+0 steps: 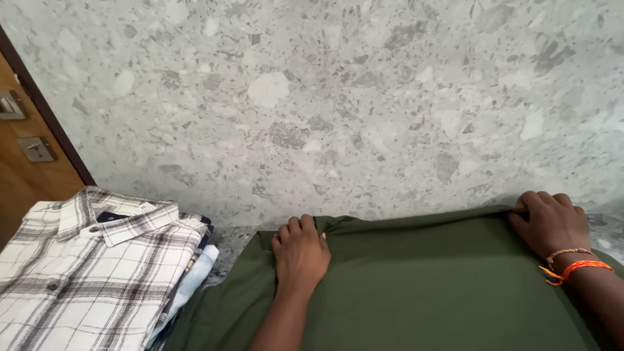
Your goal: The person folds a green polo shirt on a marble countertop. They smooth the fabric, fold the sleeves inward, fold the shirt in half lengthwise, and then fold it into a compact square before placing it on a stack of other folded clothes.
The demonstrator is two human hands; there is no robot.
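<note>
While the left hand (pixel 300 252) presses flat on the green cloth (pixel 416 292), the right hand (pixel 551 223) pinches its far edge, beside stacked shirts (pixel 91 273).

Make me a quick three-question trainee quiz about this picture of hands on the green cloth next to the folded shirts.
1. True or false: both hands rest on the green cloth.
2. Which wrist wears the orange band? A) left B) right C) neither
3. Fill in: the top garment of the folded pile is a ____ shirt.

Key
1. True: the left hand lies flat on the cloth near its top edge, and the right hand grips the top edge farther right.
2. B.
3. Plaid, white with dark checks, lying left of the cloth, with a wooden door behind it.
</note>
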